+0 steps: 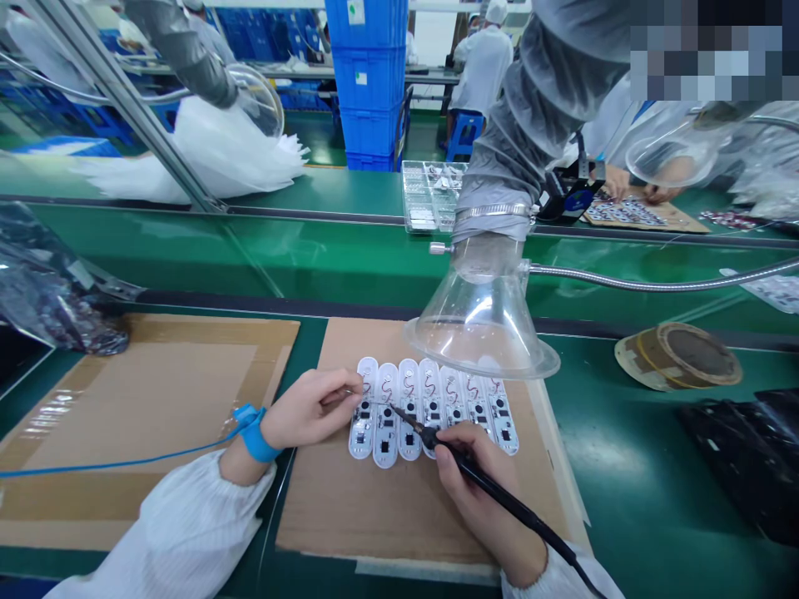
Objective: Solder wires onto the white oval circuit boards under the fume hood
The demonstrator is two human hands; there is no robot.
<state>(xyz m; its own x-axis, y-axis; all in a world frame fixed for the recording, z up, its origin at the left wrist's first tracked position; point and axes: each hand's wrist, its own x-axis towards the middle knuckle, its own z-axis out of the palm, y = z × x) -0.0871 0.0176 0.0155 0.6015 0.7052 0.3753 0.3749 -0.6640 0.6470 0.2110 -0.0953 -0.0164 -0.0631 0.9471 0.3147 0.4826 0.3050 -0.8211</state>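
Note:
A row of several white oblong parts with small circuit boards (430,405) lies side by side on a cardboard sheet (374,507). My right hand (478,491) grips a black soldering iron (499,495) like a pen, its tip touching a board near the left of the row. My left hand (312,408), with a blue wrist strap (255,433), pinches something thin at the leftmost part; I cannot make out what. A clear fume-extraction funnel (483,320) hangs just above the row.
A second cardboard sheet (143,416) lies to the left. A tape roll (677,356) and dark bags (749,457) are at right, a dark bag (43,291) at far left. A clear parts tray (430,195) sits beyond the conveyor. Other workers sit across.

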